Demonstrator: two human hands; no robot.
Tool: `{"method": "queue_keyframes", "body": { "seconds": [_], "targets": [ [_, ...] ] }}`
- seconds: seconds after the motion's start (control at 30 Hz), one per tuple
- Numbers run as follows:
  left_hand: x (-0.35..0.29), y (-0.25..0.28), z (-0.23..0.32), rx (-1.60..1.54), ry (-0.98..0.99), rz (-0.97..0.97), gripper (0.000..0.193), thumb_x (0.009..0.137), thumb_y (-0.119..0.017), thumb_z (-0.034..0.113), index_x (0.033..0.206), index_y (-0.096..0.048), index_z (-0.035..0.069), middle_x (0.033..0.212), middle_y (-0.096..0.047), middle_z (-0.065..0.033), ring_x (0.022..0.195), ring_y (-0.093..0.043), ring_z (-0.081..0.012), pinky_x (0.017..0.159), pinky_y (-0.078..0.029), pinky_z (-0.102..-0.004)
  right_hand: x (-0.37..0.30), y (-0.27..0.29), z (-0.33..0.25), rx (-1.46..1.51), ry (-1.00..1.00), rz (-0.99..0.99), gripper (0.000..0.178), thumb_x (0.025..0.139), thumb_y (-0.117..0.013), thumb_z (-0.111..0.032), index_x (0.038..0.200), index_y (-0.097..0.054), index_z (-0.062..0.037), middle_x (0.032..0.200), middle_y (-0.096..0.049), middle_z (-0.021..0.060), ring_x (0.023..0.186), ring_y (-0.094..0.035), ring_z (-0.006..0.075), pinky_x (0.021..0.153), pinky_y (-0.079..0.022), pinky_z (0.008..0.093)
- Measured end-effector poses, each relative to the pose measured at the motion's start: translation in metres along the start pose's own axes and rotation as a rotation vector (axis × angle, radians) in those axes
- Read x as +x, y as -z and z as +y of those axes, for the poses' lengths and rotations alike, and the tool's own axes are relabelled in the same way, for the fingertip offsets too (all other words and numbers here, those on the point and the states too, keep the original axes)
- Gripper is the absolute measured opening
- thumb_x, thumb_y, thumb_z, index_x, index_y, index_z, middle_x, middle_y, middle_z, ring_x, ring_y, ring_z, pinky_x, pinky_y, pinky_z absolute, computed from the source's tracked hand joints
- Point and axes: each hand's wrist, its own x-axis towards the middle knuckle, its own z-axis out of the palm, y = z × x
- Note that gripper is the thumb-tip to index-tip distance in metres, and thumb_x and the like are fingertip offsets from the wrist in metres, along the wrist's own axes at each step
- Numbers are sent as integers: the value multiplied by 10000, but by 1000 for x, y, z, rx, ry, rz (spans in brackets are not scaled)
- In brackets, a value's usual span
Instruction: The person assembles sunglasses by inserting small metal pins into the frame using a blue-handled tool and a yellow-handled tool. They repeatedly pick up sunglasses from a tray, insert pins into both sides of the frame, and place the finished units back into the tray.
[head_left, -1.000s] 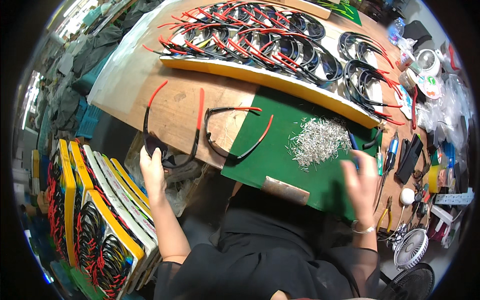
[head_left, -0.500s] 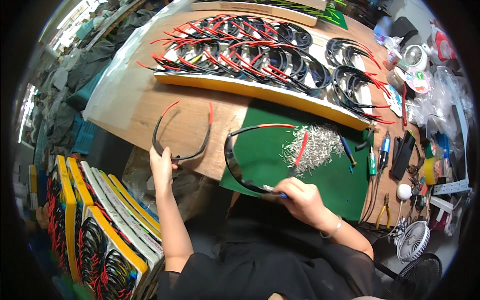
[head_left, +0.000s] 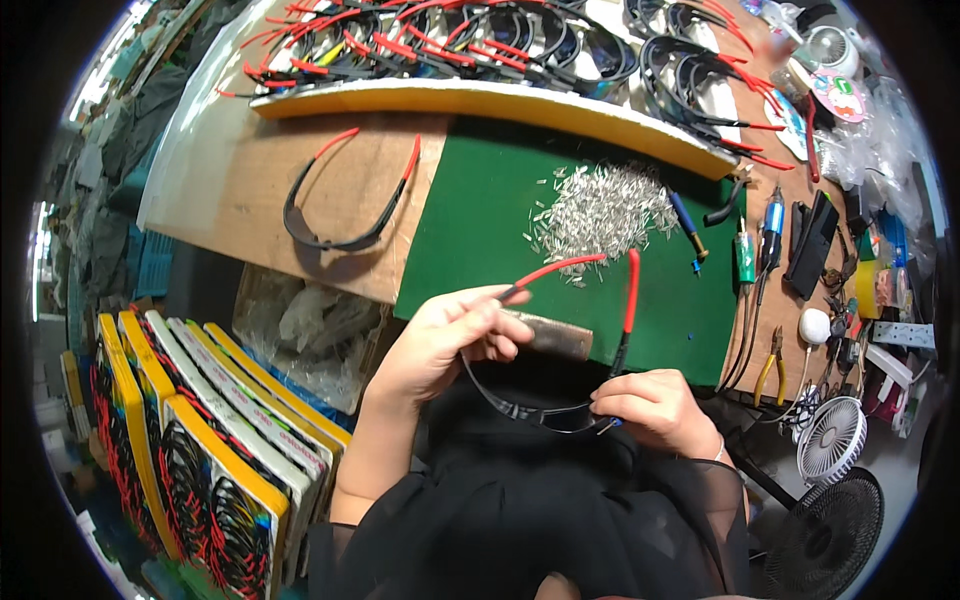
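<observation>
A pair of glasses (head_left: 535,413) with a black frame and red temple tips is held between my hands, close to my body at the front edge of the table. My left hand (head_left: 445,345) pinches one temple near its red tip. At the other hinge side, my right hand (head_left: 660,412) closes on the frame; a small blue-tipped tool end (head_left: 613,424) shows by its fingers, its kind mostly hidden. Another pair of glasses (head_left: 330,243) lies on the bare wood at the left, untouched. Beyond my hands, a heap of small silvery pieces (head_left: 605,215) covers part of the green mat (head_left: 460,210).
A long yellow-edged tray (head_left: 480,97) of similar glasses runs along the back. At right lie a blue pen-like tool (head_left: 685,222), a blue-handled tool (head_left: 773,220), yellow pliers (head_left: 770,365) and a white fan (head_left: 832,438). Stacked trays (head_left: 225,460) stand at lower left.
My left hand has let go of the glasses on the wood and moved right onto the other pair. My right hand has brought that pair closer to my body. The view has shifted.
</observation>
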Motion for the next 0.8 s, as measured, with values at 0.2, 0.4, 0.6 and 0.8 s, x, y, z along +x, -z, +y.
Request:
{"method": "queue_keyframes", "body": {
  "seconds": [0.2,0.4,0.6,0.8],
  "targets": [
    [1,1,-16,-89,169,-425,367,902,-442,247,975,-565,-91,555,-519,-56,499,-501,-132,547,-459,-267,-21,13,11,97,-23,-39,255,556,-637,28,791,-600,-64,810,-602,40,643,-607,209,540,-494,284],
    [5,-12,-24,-349,25,-283,314,930,-404,258,910,-517,-34,481,-398,8,460,-392,-102,517,-419,-265,-30,21,23,182,-169,232,301,669,-715,-54,952,-612,-60,1014,-549,128,734,-580,158,605,-453,220],
    [7,-21,-28,-355,12,-311,287,934,-394,258,954,-499,-9,484,-381,21,459,-379,-96,515,-412,-264,-19,2,23,817,-843,429,249,864,-549,-179,1042,-555,-5,891,-604,52,613,-442,18,536,-325,154],
    [11,-18,-35,-434,-184,-263,189,922,-429,246,845,-445,74,659,-392,17,665,-389,-127,783,-382,-366,-24,6,28,1137,-878,580,132,865,-559,-179,876,-554,-47,696,-549,-6,455,-352,0,399,-248,145]
  ]
}}
